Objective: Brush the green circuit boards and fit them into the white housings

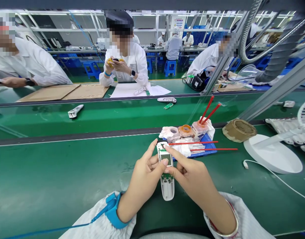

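Facing a long green workbench [55, 179], with a second green belt [97, 121] running alongside it beyond. Across the far bench sit co-workers in white coats [127, 64], at upper left, upper centre and upper right; the one at upper centre holds a small yellow-and-black object [114, 61]. Blue stools [170, 68] stand further back. Two cardboard sheets [65, 93] lie on the far bench, beside white paper [139, 90].

Right of frame: a round white stand [271, 154] with a white cable [274, 176] trailing from it, and a brown roll [239, 130] beside it. On the second belt lie two white casings [75, 111], the right-hand one near a small green board [168, 106].

Just beyond the hands, a blue tray [207, 146] carries three small jars [186, 131], white cloth [179, 149] and red-handled sticks [192, 143].

Lower centre: an open white plastic housing [167, 192] with a circuit board [166, 177] exposed. Hands together on it: left hand [142, 176] grips its left side, right hand [192, 176] holds from the right, index fingertip [166, 146] on the upper end. Blue strap [114, 210] on left wrist; metal bangle [225, 229] on right wrist.
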A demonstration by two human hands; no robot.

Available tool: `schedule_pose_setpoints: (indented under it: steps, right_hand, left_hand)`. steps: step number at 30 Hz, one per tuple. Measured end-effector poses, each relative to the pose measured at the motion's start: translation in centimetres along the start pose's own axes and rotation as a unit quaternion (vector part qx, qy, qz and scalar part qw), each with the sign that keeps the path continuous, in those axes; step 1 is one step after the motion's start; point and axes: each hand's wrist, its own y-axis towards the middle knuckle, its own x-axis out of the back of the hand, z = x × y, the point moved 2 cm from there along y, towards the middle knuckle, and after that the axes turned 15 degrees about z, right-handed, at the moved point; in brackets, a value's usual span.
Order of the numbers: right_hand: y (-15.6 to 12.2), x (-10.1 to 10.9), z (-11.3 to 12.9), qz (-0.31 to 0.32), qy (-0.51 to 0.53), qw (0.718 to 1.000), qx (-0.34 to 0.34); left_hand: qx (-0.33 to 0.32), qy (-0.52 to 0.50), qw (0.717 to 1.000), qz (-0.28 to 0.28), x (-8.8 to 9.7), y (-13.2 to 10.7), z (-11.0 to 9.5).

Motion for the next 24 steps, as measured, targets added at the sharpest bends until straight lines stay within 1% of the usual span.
schedule_pose_setpoints:
  steps: [3, 5, 6, 9, 12, 13, 16, 17, 18, 24]
  right_hand:
    - [0.1, -0.1, -0.2, 0.007, 0.066, 0.998, -0.016]
    - [0.2, -0.4, -0.5, 0.01, 0.163, 0.985, -0.049]
    - [0.3, -0.6, -0.6, 0.017, 0.222, 0.973, -0.065]
    - [0.5, -1.2, -0.7, 0.07, 0.371, 0.922, -0.083]
    - [0.4, -1.6, -0.3, 0.138, 0.446, 0.881, -0.074]
    - [0.3, -1.7, -0.2, 0.17, 0.473, 0.862, -0.07]
    - [0.0, -2.2, 0.0, 0.261, 0.558, 0.785, -0.071]
    - [-0.1, -2.4, -0.1, 0.276, 0.578, 0.764, -0.077]
    - [-0.1, -2.6, -0.1, 0.28, 0.59, 0.752, -0.085]
    - [0.6, -3.4, 0.1, 0.234, 0.618, 0.741, -0.121]
  left_hand:
    - [-0.008, -0.042, 0.999, 0.015, -0.1, 0.1, -0.6]
    - [-0.023, -0.05, 0.998, 0.019, -0.2, 0.2, -0.9]
    - [-0.028, -0.05, 0.998, 0.019, -0.2, 0.2, -1.1]
    - [-0.03, -0.044, 0.998, 0.023, -0.1, 0.0, -1.3]
    - [-0.028, -0.034, 0.999, 0.025, 0.1, 0.0, -1.2]
    - [-0.024, -0.028, 0.999, 0.024, 0.1, 0.0, -1.2]
    - [-0.008, -0.008, 1.0, 0.02, 0.4, 0.2, -0.9]
    - [-0.005, -0.003, 1.0, 0.021, 0.5, 0.4, -0.8]
    - [-0.005, -0.001, 1.0, 0.022, 0.6, 0.5, -0.7]
    - [-0.023, 0.01, 1.0, -0.01, 1.3, 1.4, -0.7]
